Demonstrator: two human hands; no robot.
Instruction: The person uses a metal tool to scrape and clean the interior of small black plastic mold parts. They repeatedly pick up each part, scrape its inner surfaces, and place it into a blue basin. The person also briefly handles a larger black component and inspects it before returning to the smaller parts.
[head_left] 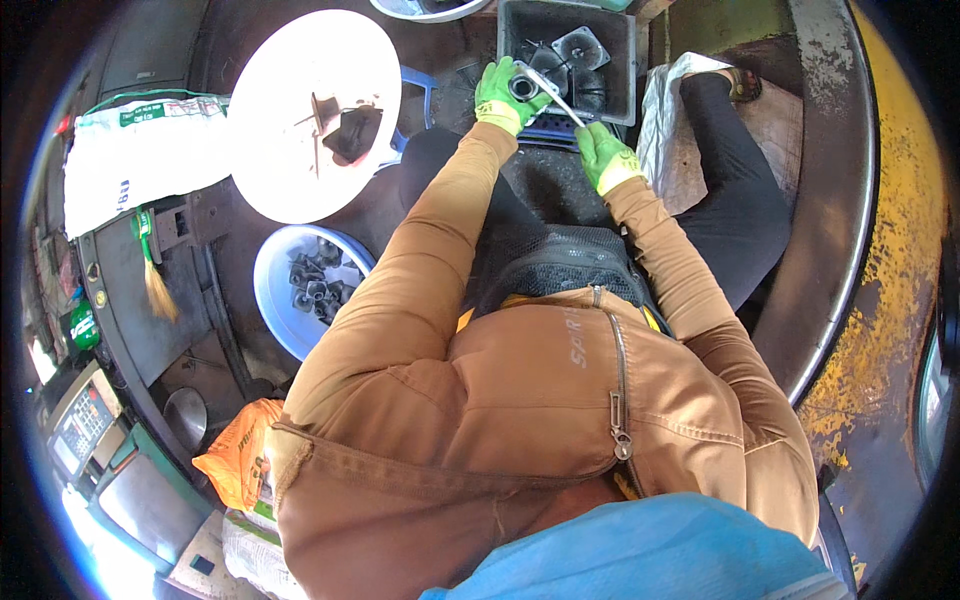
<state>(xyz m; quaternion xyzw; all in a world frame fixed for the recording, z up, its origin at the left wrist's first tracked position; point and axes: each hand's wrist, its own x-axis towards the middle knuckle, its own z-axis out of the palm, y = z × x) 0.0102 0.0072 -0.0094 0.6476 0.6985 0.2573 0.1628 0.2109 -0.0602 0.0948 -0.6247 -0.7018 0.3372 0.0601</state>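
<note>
My left hand (500, 95), in a green glove, is closed on a black part with a round collar (522, 88). My right hand (603, 158), gloved the same way, grips a slim, pale, straight tool (556, 98) whose exact kind I cannot make out. The tool slants up and left across the black part's edge, and its far end lies near the left fingers. Just beyond both hands, a dark grey crate (625, 100) holds several black parts (582, 48) with square, flared ends.
At left, a white round surface (270, 75) carries dark pieces. Below it stands a light blue tub (275, 315) of small black parts. A white sack (150, 150) hangs farther left; an orange bag (240, 450) lies lower. Worn yellow metal (880, 250) edges the right.
</note>
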